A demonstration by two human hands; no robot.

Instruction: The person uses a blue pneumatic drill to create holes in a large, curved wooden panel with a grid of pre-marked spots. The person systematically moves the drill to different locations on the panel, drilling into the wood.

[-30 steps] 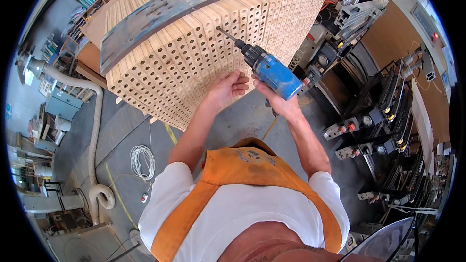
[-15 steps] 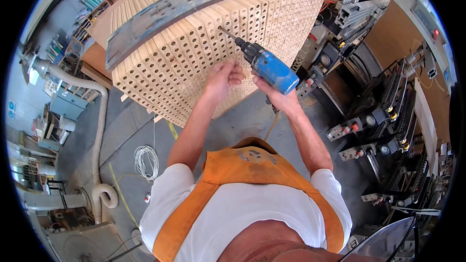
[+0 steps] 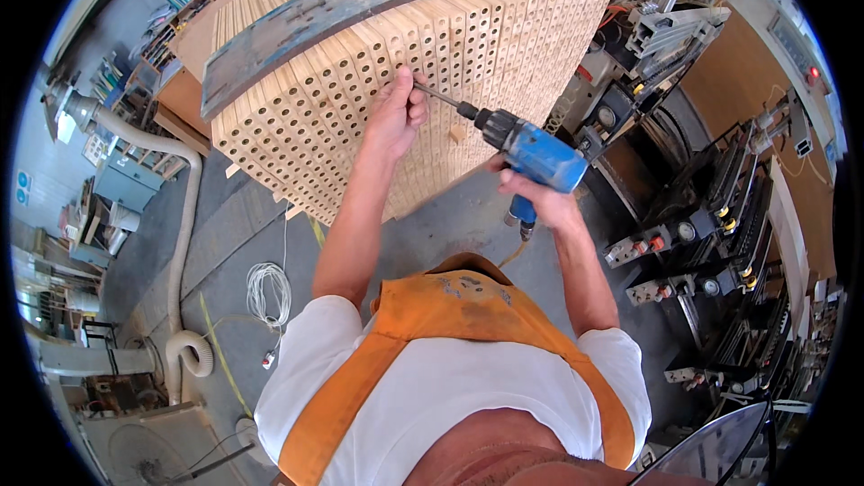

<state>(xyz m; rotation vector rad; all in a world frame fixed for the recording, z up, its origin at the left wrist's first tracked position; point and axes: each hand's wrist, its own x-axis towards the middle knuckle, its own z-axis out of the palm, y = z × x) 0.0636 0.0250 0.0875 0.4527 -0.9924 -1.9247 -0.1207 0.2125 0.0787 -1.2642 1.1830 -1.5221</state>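
Note:
A blue power drill (image 3: 542, 158) with a black chuck and a long thin bit (image 3: 439, 95) is in my right hand (image 3: 540, 200), fingers wrapped round its handle. The bit points up and left toward a large stack of pale wooden slats (image 3: 297, 139), whose end faces carry rows of round holes. My left hand (image 3: 394, 117) is raised in front of these faces, fingers curled together beside the bit's tip. Whatever they pinch is too small or hidden to make out. A hose or cord leaves the bottom of the drill's handle.
A worn dark board (image 3: 333, 22) lies on top of the stack. At right stands machinery with gauges (image 3: 687, 228). A ribbed duct (image 3: 184, 243) and a coiled white cable (image 3: 269, 294) are on the left. An orange apron (image 3: 468, 306) covers my front.
The drill has shifted right and slightly down, its bit tip drawn back from the holed faces. My left hand has risen from below the bit to beside its tip.

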